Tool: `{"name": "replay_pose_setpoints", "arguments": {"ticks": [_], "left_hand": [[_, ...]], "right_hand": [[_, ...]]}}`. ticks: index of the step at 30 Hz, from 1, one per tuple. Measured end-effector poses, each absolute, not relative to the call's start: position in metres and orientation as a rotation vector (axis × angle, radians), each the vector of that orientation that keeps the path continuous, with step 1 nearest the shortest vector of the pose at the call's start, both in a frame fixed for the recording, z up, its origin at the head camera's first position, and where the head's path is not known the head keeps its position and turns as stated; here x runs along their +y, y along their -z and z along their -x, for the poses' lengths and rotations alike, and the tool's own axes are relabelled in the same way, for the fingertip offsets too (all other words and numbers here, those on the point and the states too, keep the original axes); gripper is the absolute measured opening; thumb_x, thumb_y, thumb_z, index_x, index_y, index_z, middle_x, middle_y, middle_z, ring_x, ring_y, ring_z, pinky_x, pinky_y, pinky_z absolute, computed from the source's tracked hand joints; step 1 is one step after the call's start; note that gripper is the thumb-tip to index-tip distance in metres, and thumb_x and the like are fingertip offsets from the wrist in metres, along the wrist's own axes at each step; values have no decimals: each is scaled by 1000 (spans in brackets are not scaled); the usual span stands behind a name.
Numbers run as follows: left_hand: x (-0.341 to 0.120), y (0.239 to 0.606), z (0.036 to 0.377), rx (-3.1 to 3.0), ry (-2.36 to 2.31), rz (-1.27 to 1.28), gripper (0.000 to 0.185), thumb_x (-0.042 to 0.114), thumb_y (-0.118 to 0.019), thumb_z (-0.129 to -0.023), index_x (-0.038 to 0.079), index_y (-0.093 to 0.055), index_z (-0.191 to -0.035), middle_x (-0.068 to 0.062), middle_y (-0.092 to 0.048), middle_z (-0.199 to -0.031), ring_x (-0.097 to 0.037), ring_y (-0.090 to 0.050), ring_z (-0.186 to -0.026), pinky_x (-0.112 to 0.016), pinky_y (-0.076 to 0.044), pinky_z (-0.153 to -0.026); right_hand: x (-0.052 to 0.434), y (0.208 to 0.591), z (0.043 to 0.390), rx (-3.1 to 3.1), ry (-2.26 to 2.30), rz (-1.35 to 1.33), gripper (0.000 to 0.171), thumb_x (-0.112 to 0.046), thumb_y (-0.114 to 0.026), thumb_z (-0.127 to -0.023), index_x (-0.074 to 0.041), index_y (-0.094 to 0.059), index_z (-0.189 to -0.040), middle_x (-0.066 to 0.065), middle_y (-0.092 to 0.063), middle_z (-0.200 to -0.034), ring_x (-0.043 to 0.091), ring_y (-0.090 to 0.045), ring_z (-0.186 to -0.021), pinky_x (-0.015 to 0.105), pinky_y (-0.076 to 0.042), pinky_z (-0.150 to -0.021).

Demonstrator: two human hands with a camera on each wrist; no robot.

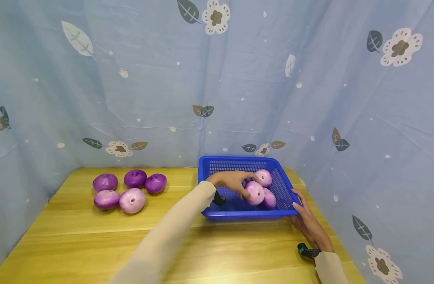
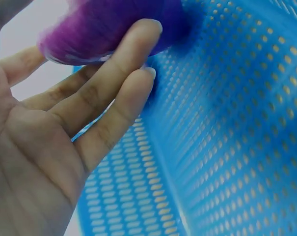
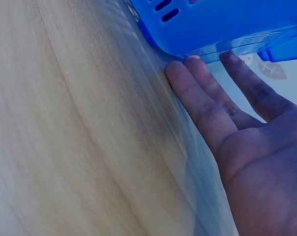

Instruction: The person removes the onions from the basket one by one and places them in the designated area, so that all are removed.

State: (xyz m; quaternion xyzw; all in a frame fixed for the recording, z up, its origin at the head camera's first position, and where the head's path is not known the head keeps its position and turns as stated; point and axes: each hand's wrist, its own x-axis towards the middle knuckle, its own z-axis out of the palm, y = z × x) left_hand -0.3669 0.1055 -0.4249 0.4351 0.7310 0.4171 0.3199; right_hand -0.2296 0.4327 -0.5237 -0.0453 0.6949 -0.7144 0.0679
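In the head view, my left hand [image 1: 232,182] is inside the blue plastic basket [image 1: 234,213], its fingers and thumb round a pale purple red onion [image 1: 254,193]. The left wrist view shows that onion [image 2: 114,29] against the fingers, with the perforated basket wall [image 2: 227,113] beside it. Two more onions lie in the basket, one behind [image 1: 264,177] and one at the right [image 1: 269,198]. My right hand [image 1: 309,225] holds the basket's near right corner, thumb and a finger on the rim. Its other fingers [image 3: 202,108] touch the outside low down in the right wrist view.
Several purple onions [image 1: 132,200] sit grouped on the left of the wooden table [image 1: 71,236]. A blue patterned curtain [image 1: 160,86] hangs behind the table and along its sides. The basket stands at the table's back right, close to the curtain.
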Motion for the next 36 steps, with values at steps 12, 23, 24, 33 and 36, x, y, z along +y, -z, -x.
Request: {"name": "replay_pose_setpoints", "arguments": {"ticks": [12, 23, 24, 33, 36], "left_hand": [[69, 415, 377, 1984, -1189, -1121, 59, 13, -82, -88, 19, -57, -140, -15, -57, -118, -39, -73, -89, -55, -57, -87], [39, 403, 372, 2156, -1172, -1163, 60, 32, -85, -87, 30, -57, -140, -10, -57, -124, -25, -73, -89, -39, -60, -81], [36, 402, 371, 2172, -1162, -1169, 60, 33, -85, -87, 30, -57, -140, -9, -57, -123, -23, -73, -89, -38, -60, -81], [15, 399, 365, 2289, -1102, -1212, 68, 38, -85, -86, 27, -54, -145, -4, -60, -124, -18, -69, -94, -32, -57, -84], [8, 398, 361, 2290, -1119, -1200, 68, 37, -85, -85, 27, -54, -145, -5, -59, -125, -18, -69, -94, -32, -57, -84]], "right_hand": [[433, 522, 231, 2176, 2077, 77, 61, -33, -42, -112, -38, -9, -162, 24, -1, -164, 38, -52, -124, 42, -54, -97], [431, 520, 230, 2152, 2112, 88, 58, -33, -41, -112, -39, -11, -161, 25, -1, -164, 35, -54, -123, 42, -55, -96], [431, 520, 230, 2151, 2110, 97, 58, -32, -41, -112, -39, -11, -161, 25, 0, -163, 33, -55, -122, 41, -55, -96], [434, 522, 227, 2107, 2144, 176, 57, -30, -39, -113, -37, -8, -161, 27, 1, -162, 25, -59, -118, 40, -55, -96], [434, 523, 227, 2113, 2134, 177, 58, -30, -39, -112, -38, -7, -161, 27, 3, -163, 23, -60, -118, 39, -55, -95]]}}
